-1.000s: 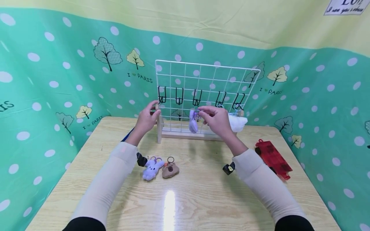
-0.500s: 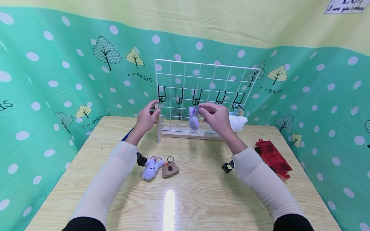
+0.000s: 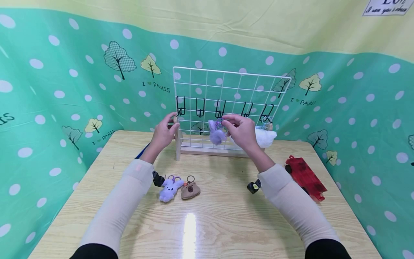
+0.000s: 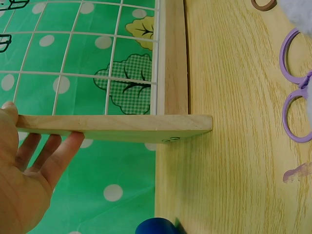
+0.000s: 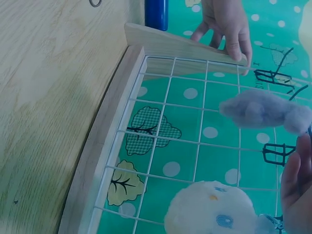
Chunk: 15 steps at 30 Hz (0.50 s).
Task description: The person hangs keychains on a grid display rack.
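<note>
My right hand (image 3: 243, 132) pinches the ring of a small purple plush keychain (image 3: 217, 136), which dangles in front of the white wire grid rack (image 3: 233, 72). The ring is close below the middle black hook (image 3: 220, 112). In the right wrist view the plush (image 5: 258, 109) appears fluffy, with the right fingers (image 5: 291, 178) at its upper end. At the rack's left side, my left hand (image 3: 164, 133) grips the wooden side post (image 4: 112, 123), thumb on one face and fingers on the other. A white plush keychain (image 3: 266, 138) hangs at the rack's right end, partly behind the right hand.
On the table (image 3: 226, 216) near the left forearm lie a purple bunny plush keychain (image 3: 169, 190) and a brown plush keychain (image 3: 190, 190). A red wheeled object (image 3: 307, 178) lies at the right. Behind the left post stands a blue cylinder (image 5: 156, 14). A polka-dot curtain (image 3: 97, 72) encloses the table.
The right hand has risen slightly, bringing the keychain's ring closer to the middle hook. The plush has turned from narrow side-on to a broader view. The left hand has stayed on the post.
</note>
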Motion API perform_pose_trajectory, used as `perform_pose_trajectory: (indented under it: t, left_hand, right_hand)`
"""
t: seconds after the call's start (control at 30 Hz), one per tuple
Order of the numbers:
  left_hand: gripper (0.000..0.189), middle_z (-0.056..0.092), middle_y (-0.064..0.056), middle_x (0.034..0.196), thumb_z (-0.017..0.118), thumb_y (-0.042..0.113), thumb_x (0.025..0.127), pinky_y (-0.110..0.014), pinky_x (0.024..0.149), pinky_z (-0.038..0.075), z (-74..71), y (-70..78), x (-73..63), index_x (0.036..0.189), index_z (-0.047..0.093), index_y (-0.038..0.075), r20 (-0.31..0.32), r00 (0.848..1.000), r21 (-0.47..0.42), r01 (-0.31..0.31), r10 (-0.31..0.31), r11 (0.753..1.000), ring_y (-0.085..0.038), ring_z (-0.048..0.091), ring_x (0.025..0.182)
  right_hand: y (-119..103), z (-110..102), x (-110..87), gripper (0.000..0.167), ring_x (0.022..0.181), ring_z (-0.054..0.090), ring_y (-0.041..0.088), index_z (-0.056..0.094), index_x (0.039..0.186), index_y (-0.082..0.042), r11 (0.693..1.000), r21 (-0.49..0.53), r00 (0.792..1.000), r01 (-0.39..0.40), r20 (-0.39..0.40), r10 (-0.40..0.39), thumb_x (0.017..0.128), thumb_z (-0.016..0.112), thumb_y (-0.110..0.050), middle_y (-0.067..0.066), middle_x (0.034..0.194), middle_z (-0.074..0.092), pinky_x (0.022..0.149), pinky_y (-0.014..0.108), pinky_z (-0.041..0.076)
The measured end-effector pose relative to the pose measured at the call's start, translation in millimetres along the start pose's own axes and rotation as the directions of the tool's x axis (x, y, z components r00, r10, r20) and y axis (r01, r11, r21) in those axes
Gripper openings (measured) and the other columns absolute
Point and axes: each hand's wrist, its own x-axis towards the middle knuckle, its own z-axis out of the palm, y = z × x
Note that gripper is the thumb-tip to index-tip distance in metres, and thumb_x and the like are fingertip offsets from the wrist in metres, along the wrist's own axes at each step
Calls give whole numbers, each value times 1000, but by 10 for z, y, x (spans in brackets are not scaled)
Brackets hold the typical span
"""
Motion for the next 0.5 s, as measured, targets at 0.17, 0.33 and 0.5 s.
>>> perform_pose_trajectory:
  t: [0.17,0.33,0.5]
  left_hand:
    - [52,53,-15,146,52,35,107,-41,81,67,-5,9,-4,156,36,35,-4,1000,0,-2,2,1000,-36,61,125]
    - [51,54,-14,144,52,33,107,-40,80,67,-1,2,-5,156,37,34,-11,1000,-3,-7,7,1000,-35,62,123]
    - [52,53,-14,146,52,34,107,-41,82,67,-10,1,-7,157,35,34,3,1000,-5,-1,1,1000,-35,61,124]
  right_hand:
    - [-3,8,-10,23,64,69,26,74,118,-12,999,-14,998,-47,35,48,97,72,-20,9,99,79,48,21,56]
    - [35,16,-52,28,70,70,26,71,124,-14,994,-58,992,-93,76,98,97,71,-22,6,103,77,50,23,57]
    - [62,-23,-115,29,73,69,31,70,125,-11,992,-61,988,-114,95,119,98,69,-21,7,103,76,50,24,56]
